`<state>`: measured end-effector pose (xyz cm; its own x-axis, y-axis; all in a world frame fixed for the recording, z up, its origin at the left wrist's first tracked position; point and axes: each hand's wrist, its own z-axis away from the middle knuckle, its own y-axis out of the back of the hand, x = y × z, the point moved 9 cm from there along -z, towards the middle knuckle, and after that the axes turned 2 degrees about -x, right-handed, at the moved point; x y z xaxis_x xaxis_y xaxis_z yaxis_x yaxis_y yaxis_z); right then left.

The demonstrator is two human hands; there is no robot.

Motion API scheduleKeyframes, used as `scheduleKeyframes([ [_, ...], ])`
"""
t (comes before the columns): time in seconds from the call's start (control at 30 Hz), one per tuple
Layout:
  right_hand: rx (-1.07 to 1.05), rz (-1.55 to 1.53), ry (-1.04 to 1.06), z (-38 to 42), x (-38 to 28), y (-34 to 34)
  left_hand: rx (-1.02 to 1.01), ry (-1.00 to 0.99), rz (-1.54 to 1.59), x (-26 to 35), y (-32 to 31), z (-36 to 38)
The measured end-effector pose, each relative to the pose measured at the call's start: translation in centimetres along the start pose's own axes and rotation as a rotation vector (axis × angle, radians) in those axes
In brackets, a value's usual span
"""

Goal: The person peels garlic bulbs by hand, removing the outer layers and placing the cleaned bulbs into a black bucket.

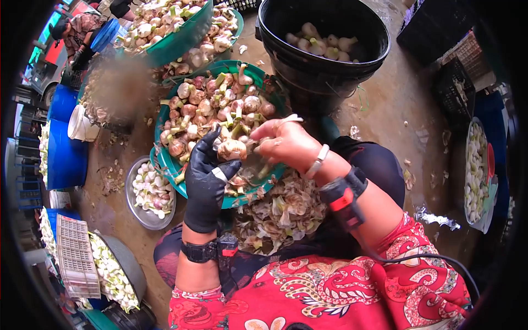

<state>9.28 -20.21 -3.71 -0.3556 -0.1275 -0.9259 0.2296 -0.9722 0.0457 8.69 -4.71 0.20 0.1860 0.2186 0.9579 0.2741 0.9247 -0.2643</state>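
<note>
My left hand [208,176], in a black glove with a white band on one finger, holds a garlic bulb [231,149] between thumb and fingers. Bare and slightly blurred, my right hand [286,142] is just right of the bulb, its fingers bent together at the stem side; what they pinch is too small to make out. Both hands are over a green basin [165,116] heaped with unpeeled garlic [204,107]. Loose papery skins [280,212] are piled below the basin, between my legs.
A black bucket [324,77] holding garlic bulbs stands beyond my right hand. A metal bowl [132,190] of white garlic lies left. More green basins [184,41] are at the top, blue tubs [66,154] far left. A person [82,36] is at upper left.
</note>
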Motion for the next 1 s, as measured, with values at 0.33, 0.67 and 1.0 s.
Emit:
scheduleKeyframes([
  [0.33, -0.018, -0.094, 0.404, 0.5, -2.7, -2.7, 0.04, 0.08, 0.046, 1.0, 0.1, -0.1],
  [0.67, -0.081, -0.362, 0.237, 1.1, -2.5, -2.3, 0.042, 0.137, 0.227, -0.6, 1.3, 0.0],
  [1.0, -0.047, -0.457, 0.365, 0.8, -2.6, -3.3, 0.018, 0.15, -0.156, 0.3, 1.5, 0.0],
])
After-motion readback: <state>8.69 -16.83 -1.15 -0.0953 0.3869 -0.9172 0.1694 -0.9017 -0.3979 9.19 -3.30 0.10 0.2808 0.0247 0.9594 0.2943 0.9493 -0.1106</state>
